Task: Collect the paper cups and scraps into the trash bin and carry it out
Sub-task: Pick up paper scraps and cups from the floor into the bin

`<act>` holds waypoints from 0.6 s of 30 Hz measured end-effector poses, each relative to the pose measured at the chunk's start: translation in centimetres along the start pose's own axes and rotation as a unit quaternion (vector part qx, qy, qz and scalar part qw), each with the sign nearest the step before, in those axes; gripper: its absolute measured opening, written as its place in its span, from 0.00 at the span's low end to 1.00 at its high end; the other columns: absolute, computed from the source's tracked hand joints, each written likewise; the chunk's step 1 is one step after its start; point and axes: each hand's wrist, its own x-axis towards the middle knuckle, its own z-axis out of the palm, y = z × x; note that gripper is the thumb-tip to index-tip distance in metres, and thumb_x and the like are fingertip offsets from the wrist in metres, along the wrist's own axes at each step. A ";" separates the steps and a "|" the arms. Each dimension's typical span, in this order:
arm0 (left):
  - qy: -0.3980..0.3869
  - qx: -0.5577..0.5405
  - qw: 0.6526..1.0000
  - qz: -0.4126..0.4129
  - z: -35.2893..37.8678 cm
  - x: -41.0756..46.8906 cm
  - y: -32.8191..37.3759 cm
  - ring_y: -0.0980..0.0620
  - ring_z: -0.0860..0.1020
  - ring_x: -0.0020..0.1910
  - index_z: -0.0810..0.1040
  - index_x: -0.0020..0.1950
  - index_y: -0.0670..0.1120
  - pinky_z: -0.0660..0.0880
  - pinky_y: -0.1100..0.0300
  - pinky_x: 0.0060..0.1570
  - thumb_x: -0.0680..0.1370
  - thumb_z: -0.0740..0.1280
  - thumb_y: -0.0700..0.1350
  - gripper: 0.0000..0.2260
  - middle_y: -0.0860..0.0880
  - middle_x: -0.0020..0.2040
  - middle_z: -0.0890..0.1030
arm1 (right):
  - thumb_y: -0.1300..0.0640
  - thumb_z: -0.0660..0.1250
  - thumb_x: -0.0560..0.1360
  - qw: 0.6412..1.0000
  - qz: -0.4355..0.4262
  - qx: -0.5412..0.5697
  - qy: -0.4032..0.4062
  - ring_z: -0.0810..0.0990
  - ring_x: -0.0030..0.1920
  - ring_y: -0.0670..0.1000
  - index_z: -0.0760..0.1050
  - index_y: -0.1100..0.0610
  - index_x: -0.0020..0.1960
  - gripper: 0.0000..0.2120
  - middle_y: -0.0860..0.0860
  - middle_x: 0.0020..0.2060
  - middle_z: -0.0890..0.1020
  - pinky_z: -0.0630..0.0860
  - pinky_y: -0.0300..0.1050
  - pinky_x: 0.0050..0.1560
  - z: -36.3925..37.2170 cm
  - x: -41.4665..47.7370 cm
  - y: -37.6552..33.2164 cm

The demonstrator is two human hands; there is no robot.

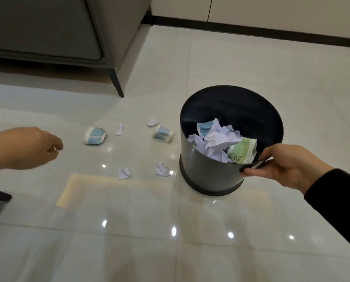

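Head view: we look down on a dark round trash bin standing on the glossy tiled floor, right of centre. Our right hand grasps its near rim, fingers curled over the edge and thumb pressed to the outer wall. Inside the bin we see crumpled white paper, a blue-printed cup and a green-printed cup — the heap rises above the near edge of the rim as we see it.

Our left hand hovers above the floor at far left, fingers loosely curled and holding nothing.

On the floor left of the bin lie two crushed paper cups with blue print: one just beside the bin, the other farther left. Between and around them lie four white paper scraps — one between the cups, one just behind the nearer cup, and two closer to us.

A grey sofa on dark legs stands at upper left, well apart from the bin.
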 end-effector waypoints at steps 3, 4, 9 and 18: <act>0.019 0.002 0.999 0.028 0.1 2.5 -0.1 0.49 0.75 0.29 0.84 0.41 0.49 0.77 0.51 0.41 0.65 0.73 0.41 0.06 0.57 0.28 0.74 | 0.72 0.49 0.75 1.000 0.007 0.005 0.009 0.80 0.34 0.66 0.71 0.66 0.40 0.13 0.63 0.42 0.78 0.79 0.49 0.26 -0.9 0.9 -0.6; -0.004 0.028 0.999 0.038 0.2 3.6 0.1 0.50 0.75 0.30 0.83 0.42 0.51 0.76 0.53 0.40 0.67 0.71 0.44 0.05 0.57 0.29 0.74 | 0.72 0.49 0.75 1.000 0.012 0.006 0.012 0.80 0.33 0.66 0.71 0.66 0.40 0.13 0.64 0.42 0.78 0.79 0.48 0.25 -1.0 1.2 -0.7; -0.003 -0.026 0.999 0.046 2.8 8.1 2.4 0.52 0.76 0.30 0.83 0.41 0.54 0.76 0.54 0.40 0.67 0.72 0.44 0.06 0.57 0.30 0.77 | 0.73 0.49 0.75 0.998 0.036 0.042 0.019 0.79 0.36 0.68 0.71 0.68 0.41 0.13 0.65 0.40 0.78 0.80 0.48 0.24 -0.9 3.1 0.1; -0.069 -0.172 0.977 0.109 2.5 8.1 8.1 0.56 0.78 0.40 0.78 0.44 0.63 0.72 0.58 0.45 0.73 0.66 0.49 0.07 0.58 0.40 0.80 | 0.66 0.59 0.76 0.996 0.010 0.015 0.088 0.83 0.29 0.61 0.72 0.66 0.40 0.07 0.62 0.34 0.81 0.82 0.51 0.30 1.1 1.8 0.0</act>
